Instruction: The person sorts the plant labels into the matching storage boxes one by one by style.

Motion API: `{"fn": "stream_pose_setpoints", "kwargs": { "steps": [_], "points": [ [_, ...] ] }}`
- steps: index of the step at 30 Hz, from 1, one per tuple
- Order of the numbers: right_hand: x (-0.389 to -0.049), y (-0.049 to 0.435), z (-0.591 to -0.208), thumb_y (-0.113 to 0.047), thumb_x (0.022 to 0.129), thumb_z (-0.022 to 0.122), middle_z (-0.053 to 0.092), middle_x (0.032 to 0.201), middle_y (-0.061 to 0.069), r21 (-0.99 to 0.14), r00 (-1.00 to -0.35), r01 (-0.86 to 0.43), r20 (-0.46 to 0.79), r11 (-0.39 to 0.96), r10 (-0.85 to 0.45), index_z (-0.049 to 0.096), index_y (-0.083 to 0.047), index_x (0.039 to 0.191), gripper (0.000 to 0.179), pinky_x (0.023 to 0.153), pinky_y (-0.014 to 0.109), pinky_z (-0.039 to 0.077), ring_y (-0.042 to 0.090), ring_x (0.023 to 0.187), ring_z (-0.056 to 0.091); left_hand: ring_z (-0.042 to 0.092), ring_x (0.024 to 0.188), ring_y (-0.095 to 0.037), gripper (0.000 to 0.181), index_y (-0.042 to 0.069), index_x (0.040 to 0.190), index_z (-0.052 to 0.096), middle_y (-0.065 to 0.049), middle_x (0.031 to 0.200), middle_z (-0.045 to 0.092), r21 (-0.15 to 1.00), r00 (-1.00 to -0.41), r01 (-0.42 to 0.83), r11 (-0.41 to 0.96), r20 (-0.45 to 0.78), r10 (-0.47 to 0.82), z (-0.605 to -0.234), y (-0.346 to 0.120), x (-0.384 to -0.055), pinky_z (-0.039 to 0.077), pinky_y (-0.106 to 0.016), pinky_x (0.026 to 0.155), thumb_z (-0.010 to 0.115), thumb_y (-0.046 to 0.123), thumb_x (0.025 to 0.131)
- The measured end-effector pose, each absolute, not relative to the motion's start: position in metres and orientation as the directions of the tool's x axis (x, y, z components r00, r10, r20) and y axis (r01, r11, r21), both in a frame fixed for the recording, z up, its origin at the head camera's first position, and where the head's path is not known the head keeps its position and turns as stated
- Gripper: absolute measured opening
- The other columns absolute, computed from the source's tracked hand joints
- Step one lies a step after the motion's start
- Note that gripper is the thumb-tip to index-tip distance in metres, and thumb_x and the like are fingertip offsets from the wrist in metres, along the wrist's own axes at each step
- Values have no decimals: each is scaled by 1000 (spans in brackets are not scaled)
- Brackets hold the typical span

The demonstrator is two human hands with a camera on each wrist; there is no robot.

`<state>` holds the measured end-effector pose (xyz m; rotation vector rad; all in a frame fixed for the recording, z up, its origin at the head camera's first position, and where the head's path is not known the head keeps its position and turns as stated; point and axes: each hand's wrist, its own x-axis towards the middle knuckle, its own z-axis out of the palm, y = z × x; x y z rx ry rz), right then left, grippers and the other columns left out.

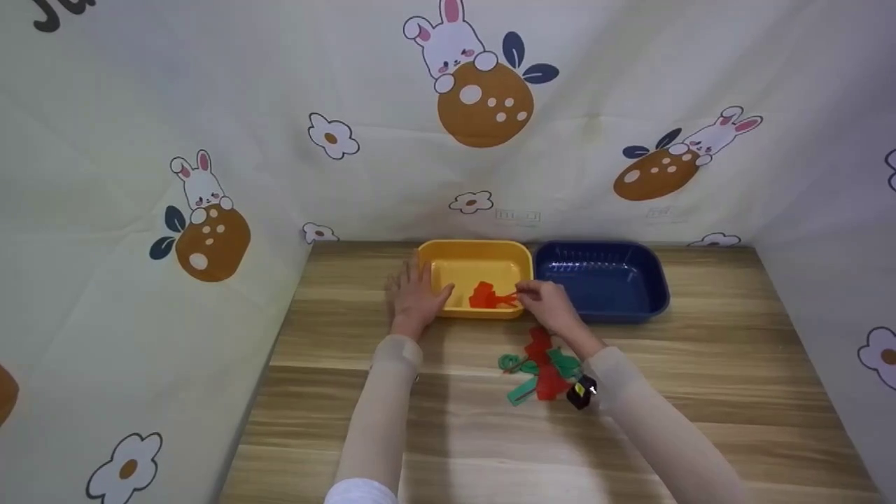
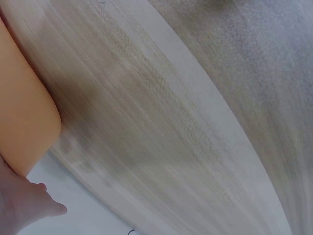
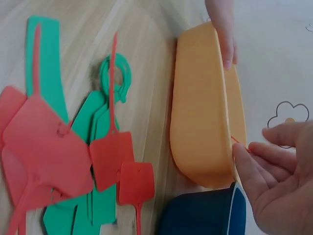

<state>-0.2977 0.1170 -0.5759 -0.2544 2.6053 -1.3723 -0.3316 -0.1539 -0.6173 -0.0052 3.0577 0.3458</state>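
My left hand (image 1: 413, 297) rests with spread fingers on the left rim of the yellow tray (image 1: 476, 246), its thumb over the inside. In the left wrist view only part of that hand (image 2: 24, 203) shows, beside the tray wall (image 2: 29, 107). At the tray's right rim my right hand (image 1: 551, 304) pinches the thin tail of a red plastic tag between thumb and fingertips. Orange-red tags (image 1: 483, 295) lie in the tray near that hand. Below it on the table is a pile of flat red tags (image 1: 551, 383) and green tags (image 1: 521, 393), some with long thin tails.
A dark blue tray (image 1: 602, 283) stands against the yellow one's right side. A small black piece with a yellow mark (image 1: 581, 392) lies at the pile's right edge, by the right sleeve. Behind the wooden table (image 1: 336, 420) hangs a printed cloth (image 1: 378, 182).
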Motion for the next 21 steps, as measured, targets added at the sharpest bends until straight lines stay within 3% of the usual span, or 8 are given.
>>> {"fn": "stream_pose_setpoints", "kwargs": {
  "steps": [6,11,15,21],
  "points": [
    [-295,116,-577,-18,99,60,53,142,29,-847,-920,-116,-105,519,-377,45,10,143,54,104,47,49,40,129,57,14,155,-37,83,17,159,26,-8,170,2,215,-998,-11,976,-70,4,-617,-155,-332,13,-64,121,38,69,95],
    [-293,117,-577,-29,100,59,41,151,31,-872,-905,-128,-91,472,-415,34,10,149,67,112,50,40,43,139,44,10,156,-36,84,17,160,22,-7,170,-1,213,-996,-18,977,-91,2,-619,-155,-333,10,-63,122,38,69,96],
    [-291,120,-577,-27,102,56,36,155,29,-896,-922,-97,-83,433,-378,31,7,152,65,114,50,38,42,144,38,12,155,-37,85,16,160,23,-8,170,1,220,-996,-14,975,-84,5,-619,-155,-334,11,-65,121,38,69,95],
    [-286,126,-570,-17,104,51,41,152,30,-907,-943,-123,-19,402,-332,38,10,148,53,112,51,41,43,140,43,14,155,-37,84,16,159,25,-7,170,2,208,-997,-16,978,-75,0,-619,-155,-333,14,-65,121,37,69,95]
  ]
}}
